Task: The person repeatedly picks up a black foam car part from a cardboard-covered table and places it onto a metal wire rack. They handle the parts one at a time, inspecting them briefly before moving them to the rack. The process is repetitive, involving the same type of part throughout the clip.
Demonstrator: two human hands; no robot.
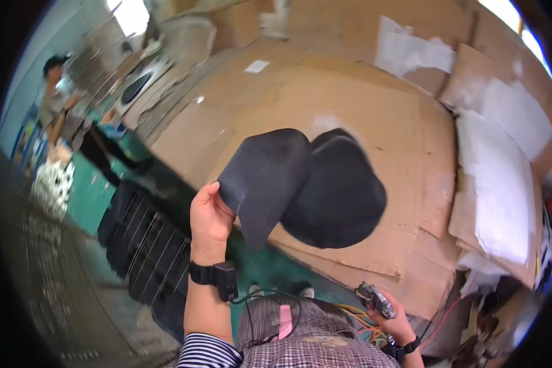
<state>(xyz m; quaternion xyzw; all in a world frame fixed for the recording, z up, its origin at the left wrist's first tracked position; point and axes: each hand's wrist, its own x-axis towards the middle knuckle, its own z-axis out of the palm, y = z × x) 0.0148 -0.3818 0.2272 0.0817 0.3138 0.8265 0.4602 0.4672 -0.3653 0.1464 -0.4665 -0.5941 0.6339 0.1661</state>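
My left hand [211, 214] grips the left edge of a black curved panel [265, 175], thumb on its face. The panel is raised and tilted, with a pointed lower corner. Behind it, partly covered, a second black panel [343, 196] with rounded edges lies over the cardboard-covered table [411, 239]; whether the two touch I cannot tell. Low on the right, my right hand [400, 322] is closed around a dark and silvery hand tool [375, 299], its exact kind unclear. The tool's front end points up and left, away from the panels.
White sheets [497, 184] and folded cardboard are heaped along the right side. Orange and yellow hoses [357, 316] hang near my right hand. Black pieces sit in a wire rack [147, 245] at left. Another person [64, 113] stands at the far left.
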